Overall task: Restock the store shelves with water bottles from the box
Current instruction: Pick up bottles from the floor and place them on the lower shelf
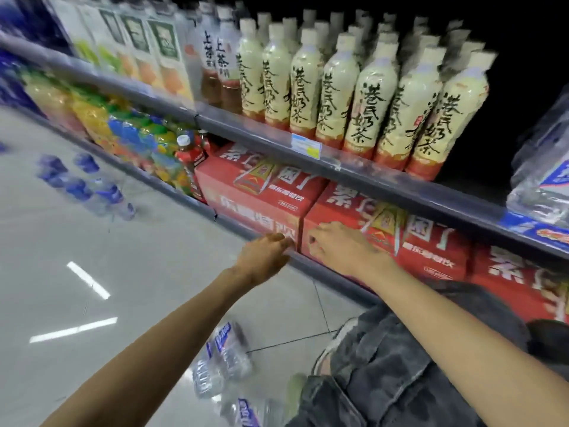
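left hand (267,253) and right hand (340,246) both empty, fingers loosely curled, against adjoining red cartons (431,241) on bottom shelf

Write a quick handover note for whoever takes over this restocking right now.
Left hand and right hand: both empty, resting on the red drink cartons on the bottom shelf.
Water bottles: several lie loose on the floor by the knees; another group sits farther down the aisle, blurred.
Wrapped water pack sits on the middle shelf at right, beside the milk tea bottles.
Done: cannot tell.
Left: shelve the floor bottles.
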The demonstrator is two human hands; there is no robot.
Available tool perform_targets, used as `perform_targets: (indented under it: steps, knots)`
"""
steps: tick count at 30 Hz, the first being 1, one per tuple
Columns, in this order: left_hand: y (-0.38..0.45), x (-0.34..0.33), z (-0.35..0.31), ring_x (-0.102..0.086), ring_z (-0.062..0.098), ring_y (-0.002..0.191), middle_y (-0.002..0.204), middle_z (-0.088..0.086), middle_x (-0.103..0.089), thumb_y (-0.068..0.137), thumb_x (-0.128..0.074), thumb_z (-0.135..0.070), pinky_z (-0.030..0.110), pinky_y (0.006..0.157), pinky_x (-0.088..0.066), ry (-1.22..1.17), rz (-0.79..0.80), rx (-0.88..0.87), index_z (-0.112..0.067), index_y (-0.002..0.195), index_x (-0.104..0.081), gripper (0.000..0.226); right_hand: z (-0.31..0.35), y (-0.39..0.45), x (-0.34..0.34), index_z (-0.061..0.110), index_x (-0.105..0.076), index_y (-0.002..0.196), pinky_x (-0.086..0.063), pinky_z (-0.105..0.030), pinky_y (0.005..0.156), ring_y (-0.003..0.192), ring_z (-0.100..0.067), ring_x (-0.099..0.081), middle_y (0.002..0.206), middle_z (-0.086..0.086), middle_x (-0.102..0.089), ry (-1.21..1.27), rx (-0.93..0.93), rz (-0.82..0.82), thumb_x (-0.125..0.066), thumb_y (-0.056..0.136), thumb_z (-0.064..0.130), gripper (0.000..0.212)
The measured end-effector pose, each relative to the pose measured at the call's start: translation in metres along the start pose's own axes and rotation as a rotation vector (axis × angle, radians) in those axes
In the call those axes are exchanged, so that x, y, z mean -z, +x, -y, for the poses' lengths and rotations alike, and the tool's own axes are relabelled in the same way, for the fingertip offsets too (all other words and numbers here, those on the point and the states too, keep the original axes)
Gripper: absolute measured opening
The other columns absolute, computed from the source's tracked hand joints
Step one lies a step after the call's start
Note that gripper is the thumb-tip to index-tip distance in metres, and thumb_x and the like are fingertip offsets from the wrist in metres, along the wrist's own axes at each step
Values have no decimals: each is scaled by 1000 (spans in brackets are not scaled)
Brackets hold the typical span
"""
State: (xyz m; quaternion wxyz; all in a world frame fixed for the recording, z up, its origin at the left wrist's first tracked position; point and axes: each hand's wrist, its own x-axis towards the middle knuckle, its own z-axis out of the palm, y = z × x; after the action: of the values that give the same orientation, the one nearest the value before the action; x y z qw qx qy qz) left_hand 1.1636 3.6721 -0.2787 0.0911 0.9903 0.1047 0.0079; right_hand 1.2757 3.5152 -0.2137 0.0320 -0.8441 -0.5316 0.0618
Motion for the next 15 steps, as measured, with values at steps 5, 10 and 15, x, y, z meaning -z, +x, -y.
perform_targets:
  steps: [5,10,15]
  knots:
    - [-55,-50,54,-56,19,117,126,-5,-60,96,-52,-34,34,88,-49,-61,108,166,-29,127,-55,32,47,28,-65,18,-56,116,-47,-37,84,113,-28,-53,119,-5,-59,5,77,222,-47,96,20,22]
    - [-102,-94,89,-54,18,117,123,-6,-59,98,-51,-33,31,85,-48,-139,171,317,-29,129,-54,31,81,43,-127,20,-54,120,-40,-34,72,112,-26,-53,124,-2,-58,18,102,390,-43,98,27,26]
    - [-140,-137,117,-55,19,116,124,-5,-60,97,-53,-33,35,88,-51,-216,222,475,-27,128,-55,32,107,58,-182,18,-52,124,-42,-36,85,117,-27,-51,129,-4,-56,10,102,568,-42,98,27,29]
